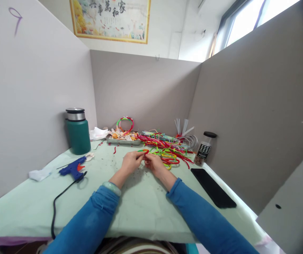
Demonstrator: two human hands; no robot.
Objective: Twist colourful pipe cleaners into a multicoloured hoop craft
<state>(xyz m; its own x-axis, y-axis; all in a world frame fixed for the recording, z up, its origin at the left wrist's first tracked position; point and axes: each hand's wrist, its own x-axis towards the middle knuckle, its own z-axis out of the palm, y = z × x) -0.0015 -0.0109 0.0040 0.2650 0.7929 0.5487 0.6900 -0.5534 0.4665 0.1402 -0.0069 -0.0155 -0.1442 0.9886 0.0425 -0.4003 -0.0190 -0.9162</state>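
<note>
Both hands meet over the middle of the table, fingers pinched close together. Between them is a fuzzy pipe cleaner, red with a green stretch, curved above the fingertips. My left hand is closed on its left part, and my right hand is closed on its right part. The fingers hide its lower portion. Just right of my right hand lie red and yellow pipe cleaner loops. Behind them is a heap of red, pink and green pipe cleaners.
At left stand a green bottle and a blue glue gun with a black cord. A metal tray of small pieces, with a colourful ring, sits at the back. To the right are a black-lidded jar and a black slab. Partitions enclose the table.
</note>
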